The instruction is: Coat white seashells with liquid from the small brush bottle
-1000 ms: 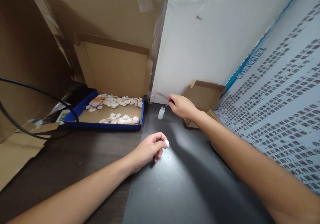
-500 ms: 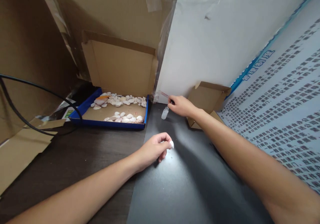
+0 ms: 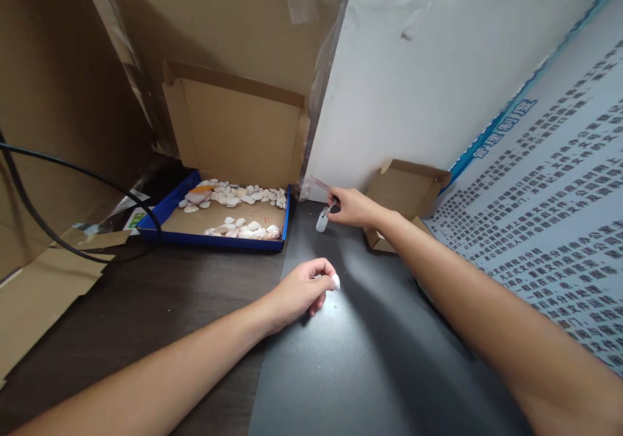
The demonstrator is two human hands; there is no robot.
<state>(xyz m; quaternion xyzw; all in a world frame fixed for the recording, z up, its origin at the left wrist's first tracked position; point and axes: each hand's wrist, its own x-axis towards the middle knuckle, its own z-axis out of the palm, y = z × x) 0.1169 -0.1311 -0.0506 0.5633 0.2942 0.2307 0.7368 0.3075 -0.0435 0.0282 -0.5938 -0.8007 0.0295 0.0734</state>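
Observation:
My left hand (image 3: 300, 291) is low over the dark grey surface, thumb and fingertips pinching a small white seashell (image 3: 335, 282). Farther off, my right hand (image 3: 355, 207) is closed round a small dark piece (image 3: 335, 200) that looks like a cap with a thin stem; the fingers hide most of it. The stem slants to the mouth of a small frosted bottle (image 3: 321, 222), which stands just left of that hand. Whether the tip is inside the bottle I cannot tell.
Left of the bottle, an open blue-sided cardboard box (image 3: 209, 237) holds several seashells (image 3: 256, 231) in two groups. Behind my right wrist stands a smaller open carton (image 3: 403, 193). A black cable (image 3: 73, 165) loops in from the left, above flat cardboard (image 3: 43, 300).
My right hand has shifted very slightly, and a thin stem now shows between its fingers and the bottle mouth. The left hand with the shell stays put.

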